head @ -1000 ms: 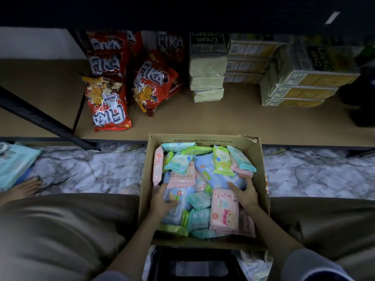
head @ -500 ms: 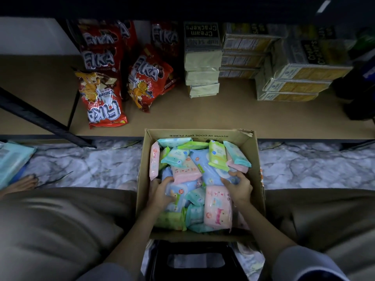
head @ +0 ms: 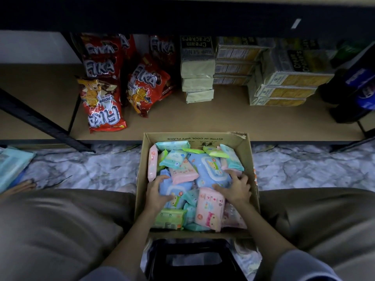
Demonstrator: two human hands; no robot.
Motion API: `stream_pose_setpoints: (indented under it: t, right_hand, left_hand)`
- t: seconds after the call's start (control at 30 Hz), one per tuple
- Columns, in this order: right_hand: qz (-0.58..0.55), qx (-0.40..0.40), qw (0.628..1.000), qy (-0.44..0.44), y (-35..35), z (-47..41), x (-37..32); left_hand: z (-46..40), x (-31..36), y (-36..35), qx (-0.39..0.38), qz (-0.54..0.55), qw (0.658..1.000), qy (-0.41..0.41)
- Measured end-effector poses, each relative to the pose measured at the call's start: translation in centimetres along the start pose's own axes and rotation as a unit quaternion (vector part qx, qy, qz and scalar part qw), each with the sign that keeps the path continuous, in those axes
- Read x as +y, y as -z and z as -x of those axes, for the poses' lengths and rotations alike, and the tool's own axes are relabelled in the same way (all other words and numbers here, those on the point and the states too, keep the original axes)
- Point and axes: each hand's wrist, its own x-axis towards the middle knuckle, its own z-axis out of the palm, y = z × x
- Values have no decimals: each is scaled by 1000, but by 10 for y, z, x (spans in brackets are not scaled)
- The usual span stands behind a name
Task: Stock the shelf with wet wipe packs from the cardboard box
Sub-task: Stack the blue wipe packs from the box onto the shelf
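Although the low brown fibreboard shelf with its dark metal frame [head: 223, 118] already carries red foil snack bags [head: 103, 106] on its left and stacked cream cracker packets [head: 197, 78] behind, a broad bare strip along its front edge lies open, and no wipes are on it yet. Just in front of that edge, on the grey marbled floor [head: 81, 171] between the person's knees, stands the open brown cardboard box [head: 248, 159], filled with soft plastic wet wipe packs in blue, pink, green and teal, heaped loosely at all angles.

The left hand [head: 157, 194] curls its fingers over the near end of a large blue wet wipe pack [head: 174, 191], thumb across its face. The right hand [head: 236, 188] lies spread, fingers apart, over the edge of a second big blue pack [head: 211, 171], touching a long pink wipe pack [head: 211, 207]; whether it really grips anything I cannot tell.

These packs look pliant and moderately heavy for their size, with slick film wrappers that would likely slide against each other. They would probably carry best taken across the short width, thumb on top and fingers underneath, rather than pinched by the crimped end seams.
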Motion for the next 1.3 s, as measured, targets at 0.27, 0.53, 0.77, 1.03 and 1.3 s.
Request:
stream_pose_setpoints:
  t: [0.27, 0.53, 0.77, 1.03, 1.3]
  right_hand:
    - [-209, -175, 960, 62, -16, -41, 14]
    - [-169, -90, 977, 97, -20, -40, 8]
    - [-125, -10, 984, 124, -7, -12, -5]
    - [-108, 2, 975, 193, 15, 22, -9]
    - [-84, 67, 971, 213, 45, 41, -16]
  left_hand:
    - [-14, -5, 7, -134, -139, 980, 47]
    - [-7, 8, 12, -93, -143, 985, 28]
    - [15, 38, 18, -39, -199, 979, 8]
    - [34, 64, 33, 26, -181, 983, -12]
    - [38, 100, 47, 52, -139, 987, -58]
